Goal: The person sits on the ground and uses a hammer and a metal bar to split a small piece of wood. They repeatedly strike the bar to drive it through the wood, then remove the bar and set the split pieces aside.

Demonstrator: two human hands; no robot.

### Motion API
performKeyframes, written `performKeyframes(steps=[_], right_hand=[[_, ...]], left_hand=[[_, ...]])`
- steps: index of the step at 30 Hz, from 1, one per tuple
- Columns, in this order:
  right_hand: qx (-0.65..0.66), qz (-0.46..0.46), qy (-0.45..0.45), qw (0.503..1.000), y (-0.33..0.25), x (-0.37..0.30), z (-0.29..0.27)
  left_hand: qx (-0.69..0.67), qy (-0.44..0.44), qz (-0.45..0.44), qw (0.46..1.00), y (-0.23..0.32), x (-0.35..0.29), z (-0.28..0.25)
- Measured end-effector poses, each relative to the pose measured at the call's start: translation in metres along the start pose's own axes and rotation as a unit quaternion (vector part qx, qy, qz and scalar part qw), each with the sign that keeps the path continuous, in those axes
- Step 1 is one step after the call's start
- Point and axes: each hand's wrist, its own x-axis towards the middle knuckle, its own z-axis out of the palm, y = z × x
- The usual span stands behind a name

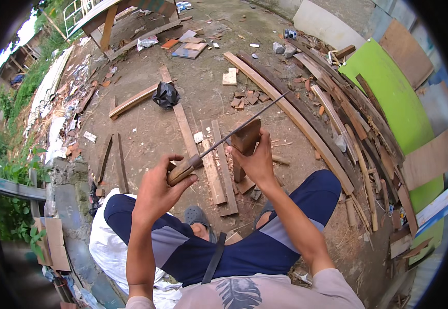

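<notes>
My left hand [161,186] is closed round the wooden handle [185,171] of a tool with a long, thin, dark metal shaft [257,114]. The shaft slants up and to the right; whether it is a rod or a blade seen edge-on, I cannot tell. My right hand [255,159] grips a brown wooden block [246,137] close beside the shaft, about midway along it. Whether block and shaft touch is unclear. Below both hands, narrow boards [213,177] lie on the ground between my feet, with pale shavings near them.
Long planks [285,108] and a heap of scrap wood [360,123] lie to the right, beside a green panel [394,92]. A black plastic bag [165,95] sits on crossed boards ahead. A wooden table [111,20] stands far left. A low concrete wall [72,206] is at my left.
</notes>
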Motion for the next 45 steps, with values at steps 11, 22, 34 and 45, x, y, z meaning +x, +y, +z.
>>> performKeyframes(steps=[11, 22, 34, 45], right_hand=[[0.116, -0.023, 0.017, 0.993, 0.022, -0.014, -0.003], [0.034, -0.023, 0.029, 0.999, 0.004, -0.028, -0.002], [-0.005, -0.047, 0.037, 0.998, 0.012, -0.043, 0.005], [-0.044, -0.158, -0.006, 0.986, 0.046, -0.061, 0.009]], left_hand=[[-0.025, 0.061, 0.085, 0.994, -0.013, 0.018, 0.006], [0.038, 0.15, 0.18, 0.972, -0.021, 0.005, 0.009], [0.05, 0.179, 0.272, 0.944, -0.05, 0.003, 0.019], [0.112, 0.228, 0.33, 0.909, -0.055, -0.012, 0.029]])
